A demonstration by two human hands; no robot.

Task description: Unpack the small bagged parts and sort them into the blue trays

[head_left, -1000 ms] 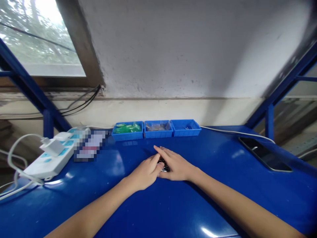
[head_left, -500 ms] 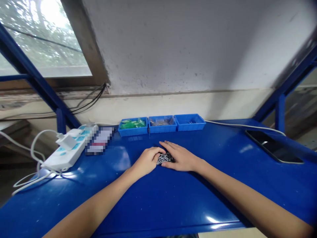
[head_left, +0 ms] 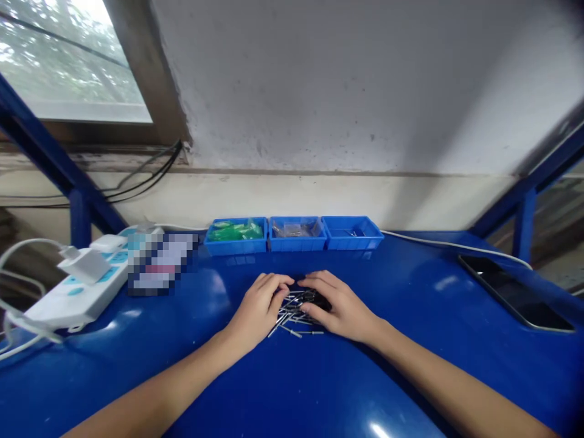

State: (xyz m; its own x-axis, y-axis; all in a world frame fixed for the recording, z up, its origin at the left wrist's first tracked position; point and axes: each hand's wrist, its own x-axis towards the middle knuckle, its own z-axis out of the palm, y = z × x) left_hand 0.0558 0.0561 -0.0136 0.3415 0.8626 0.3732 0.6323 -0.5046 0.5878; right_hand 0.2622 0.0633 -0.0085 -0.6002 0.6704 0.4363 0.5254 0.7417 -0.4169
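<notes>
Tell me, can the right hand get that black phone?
Probably yes: the right hand is over at the metal pins, but only bare blue table seems to lie between it and the black phone.

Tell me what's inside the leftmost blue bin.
The leftmost blue bin holds green items, seemingly in clear plastic. They cover its floor, so anything beneath them cannot be seen.

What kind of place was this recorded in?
Probably a small workshop or assembly station: there is a blue workbench with a loose pile of small metal pins, and a row of three blue parts bins stands near the wall.
</notes>
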